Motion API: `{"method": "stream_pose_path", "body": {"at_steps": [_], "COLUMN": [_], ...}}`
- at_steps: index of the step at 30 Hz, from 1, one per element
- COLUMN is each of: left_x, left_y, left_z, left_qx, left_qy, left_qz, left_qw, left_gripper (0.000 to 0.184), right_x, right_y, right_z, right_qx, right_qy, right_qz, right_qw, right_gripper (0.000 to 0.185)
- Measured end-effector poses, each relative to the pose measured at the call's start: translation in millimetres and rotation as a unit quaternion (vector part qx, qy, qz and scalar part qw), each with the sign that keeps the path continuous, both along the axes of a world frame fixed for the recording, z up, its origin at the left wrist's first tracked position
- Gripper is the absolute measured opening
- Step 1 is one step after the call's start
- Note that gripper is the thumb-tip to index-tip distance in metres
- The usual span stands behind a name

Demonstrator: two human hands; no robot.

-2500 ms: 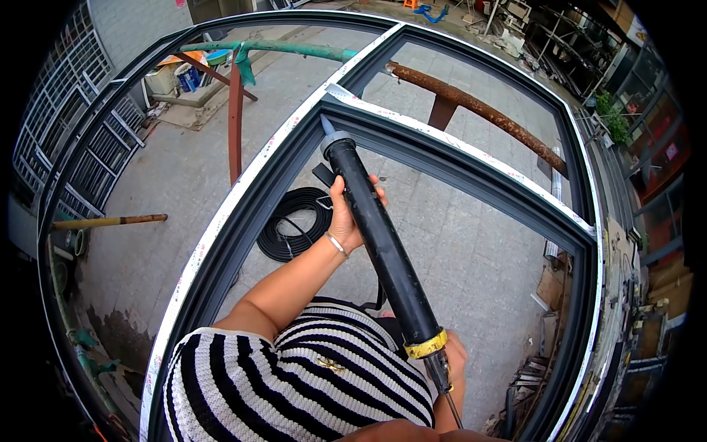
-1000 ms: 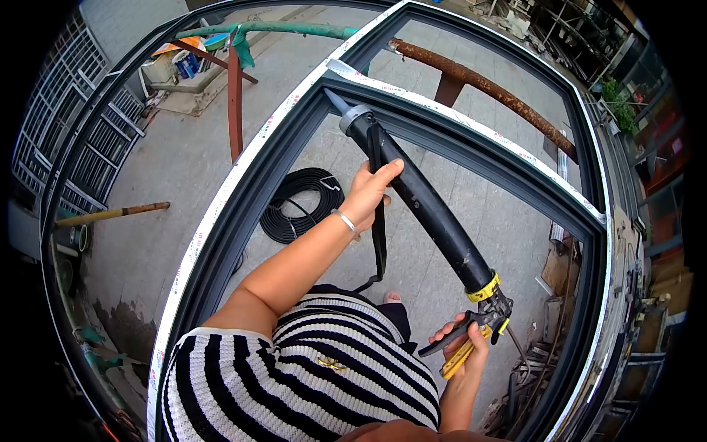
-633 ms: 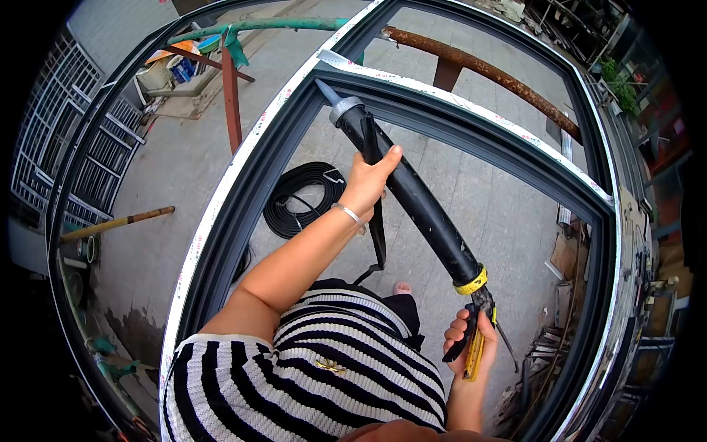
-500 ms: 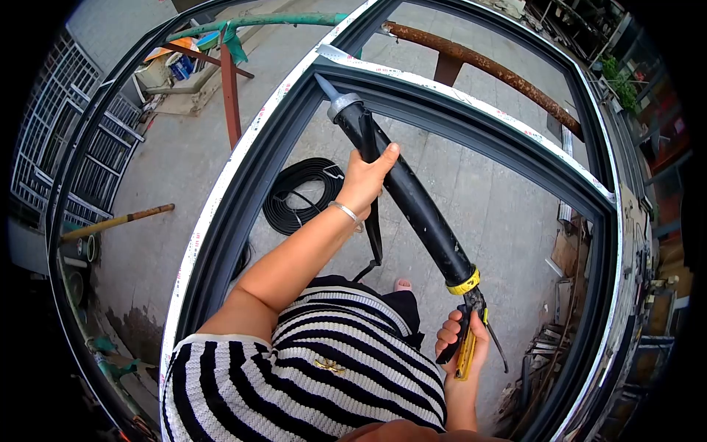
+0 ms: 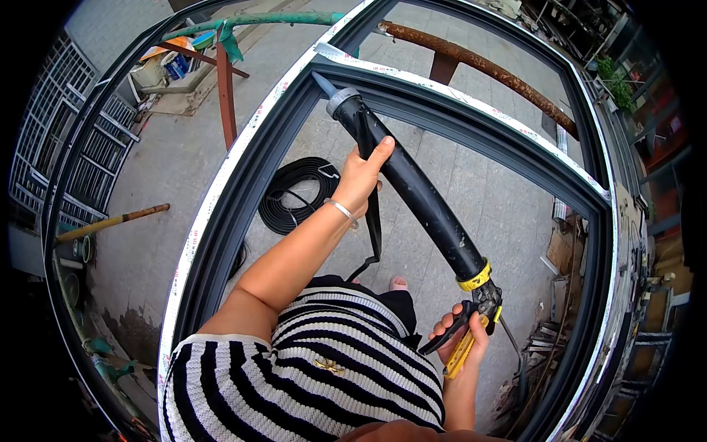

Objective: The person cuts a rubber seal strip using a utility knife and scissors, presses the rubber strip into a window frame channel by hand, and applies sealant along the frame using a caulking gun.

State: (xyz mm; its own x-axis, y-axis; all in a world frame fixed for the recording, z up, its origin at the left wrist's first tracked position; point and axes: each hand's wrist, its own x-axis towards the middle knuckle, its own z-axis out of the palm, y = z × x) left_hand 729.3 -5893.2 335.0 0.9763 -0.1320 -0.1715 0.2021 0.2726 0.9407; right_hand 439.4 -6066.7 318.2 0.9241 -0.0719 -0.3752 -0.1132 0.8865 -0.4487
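Note:
A long black caulking gun (image 5: 420, 188) slants across the view, its grey nozzle at the inner corner of a dark window frame (image 5: 243, 166) edged with white printed film. Whether the tip touches the frame I cannot tell. My left hand (image 5: 364, 173) is wrapped round the front part of the barrel, thumb on top. At the rear, below the yellow collar, my right hand (image 5: 464, 342) grips the yellow handle and the black trigger lever. The trigger stands apart from the handle at its lower end.
A coil of black rubber strip (image 5: 298, 195) lies on the paved ground inside the frame. A rusty pipe (image 5: 479, 55) and a green pipe (image 5: 258, 22) run beneath the frame at the far side. Metal scraps (image 5: 541, 346) are piled at the right.
The gun's rear end has swung slightly right, with my right hand turning along with it. The trigger lever has spread further from the handle. My left hand keeps its hold on the barrel.

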Motion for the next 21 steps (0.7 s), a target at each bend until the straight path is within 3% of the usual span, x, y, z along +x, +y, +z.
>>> {"method": "stream_pose_path", "body": {"at_steps": [3, 7, 10, 11, 13, 14, 15, 18, 21], "left_x": [-1.1, -4.7, -7.2, -7.9, -7.2, -3.5, -3.4, -9.7, -13.5], "left_y": [0.1, -0.4, 4.3, 4.1, 5.1, 5.7, 6.4, 9.9, 11.4], "left_z": [7.6, 11.2, 15.0, 16.2, 16.0, 9.6, 6.7, 12.5, 17.0], "left_qx": [-0.042, -0.111, -0.156, -0.188, -0.244, -0.233, -0.249, -0.282, -0.298], "left_qy": [0.009, 0.02, 0.028, 0.032, 0.04, 0.026, 0.03, 0.039, 0.048], "left_qz": [-0.012, 0.001, 0.004, 0.003, 0.002, 0.004, 0.004, -0.003, -0.002], "left_qw": [0.999, 0.994, 0.987, 0.982, 0.969, 0.972, 0.968, 0.959, 0.953], "left_gripper": [0.044, 0.045, 0.043, 0.042, 0.043, 0.058, 0.059, 0.064, 0.07], "right_x": [1.2, 4.8, 5.2, -2.8, 0.1, 12.8, 17.5, 25.6, 31.0], "right_y": [-8.3, -33.2, -39.9, -51.4, -62.7, -53.8, -47.6, -38.6, -36.7], "right_z": [5.3, 30.4, 56.6, 53.8, 60.5, 82.3, 90.7, 122.9, 145.9], "right_qx": [-0.172, -0.419, -0.593, -0.674, -0.747, -0.789, -0.794, -0.843, -0.898], "right_qy": [-0.041, -0.089, -0.039, 0.062, -0.06, -0.148, -0.179, -0.19, -0.231], "right_qz": [0.019, 0.052, 0.089, 0.119, 0.096, 0.066, 0.036, 0.055, 0.067], "right_qw": [0.984, 0.902, 0.799, 0.726, 0.655, 0.593, 0.58, 0.499, 0.368], "right_gripper": [0.038, 0.037, 0.029, 0.022, 0.026, 0.028, 0.024, 0.022, 0.029]}}
